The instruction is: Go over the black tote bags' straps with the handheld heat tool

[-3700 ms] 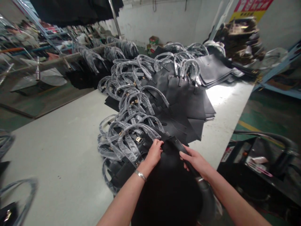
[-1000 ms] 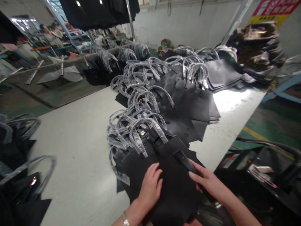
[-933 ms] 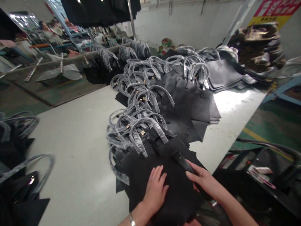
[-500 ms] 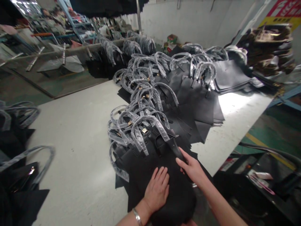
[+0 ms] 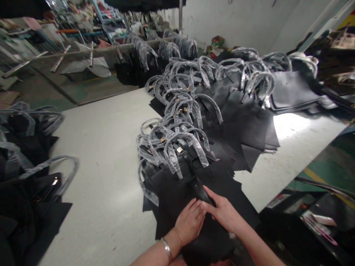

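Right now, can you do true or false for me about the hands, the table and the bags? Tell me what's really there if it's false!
1. The left hand rests on black material. True.
2. The right hand grips a dark strip. True.
3. The two hands are far apart. False: they are close together.
4. The silver bracelet is on the right wrist. False: the silver bracelet is on the left wrist.
5. The table is bright red. False: the table is whitish.
6. Clear wrap covers bag handles. True.
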Available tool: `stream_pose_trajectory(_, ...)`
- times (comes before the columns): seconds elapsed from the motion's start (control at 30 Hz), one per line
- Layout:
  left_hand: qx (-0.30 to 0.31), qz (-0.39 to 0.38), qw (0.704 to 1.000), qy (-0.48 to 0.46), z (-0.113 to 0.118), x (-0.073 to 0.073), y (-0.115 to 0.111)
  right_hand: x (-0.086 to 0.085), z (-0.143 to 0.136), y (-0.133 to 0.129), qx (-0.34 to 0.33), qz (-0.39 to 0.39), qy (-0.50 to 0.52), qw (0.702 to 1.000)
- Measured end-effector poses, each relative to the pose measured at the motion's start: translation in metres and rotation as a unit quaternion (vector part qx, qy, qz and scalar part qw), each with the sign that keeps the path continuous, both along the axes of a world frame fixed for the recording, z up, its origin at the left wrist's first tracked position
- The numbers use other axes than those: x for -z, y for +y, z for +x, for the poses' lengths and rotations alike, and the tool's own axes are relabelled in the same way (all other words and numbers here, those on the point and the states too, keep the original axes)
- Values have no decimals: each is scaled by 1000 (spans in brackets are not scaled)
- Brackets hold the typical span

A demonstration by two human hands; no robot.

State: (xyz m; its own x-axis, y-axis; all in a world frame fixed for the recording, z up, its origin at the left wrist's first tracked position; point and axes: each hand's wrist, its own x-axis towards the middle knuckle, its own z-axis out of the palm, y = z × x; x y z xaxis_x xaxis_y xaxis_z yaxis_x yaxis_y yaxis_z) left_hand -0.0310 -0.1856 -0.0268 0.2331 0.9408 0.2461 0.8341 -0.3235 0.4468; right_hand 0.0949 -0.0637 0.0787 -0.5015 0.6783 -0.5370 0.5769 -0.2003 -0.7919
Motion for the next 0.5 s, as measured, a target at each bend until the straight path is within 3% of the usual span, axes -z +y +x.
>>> stream_pose_trajectory(0.17, -4, -11, 1000, 17, -3, -2, -1, -12, -3, 7, 55, 27, 40, 997)
stream_pose_trajectory(0.33, 61, -1, 998, 4, -6, 0, -4, -16, 21, -4, -41, -69, 25, 996)
stream_pose_trajectory(0.5, 101, -70, 992, -18, -2, 10, -4, -9, 3, -14, -121, -76, -13, 990)
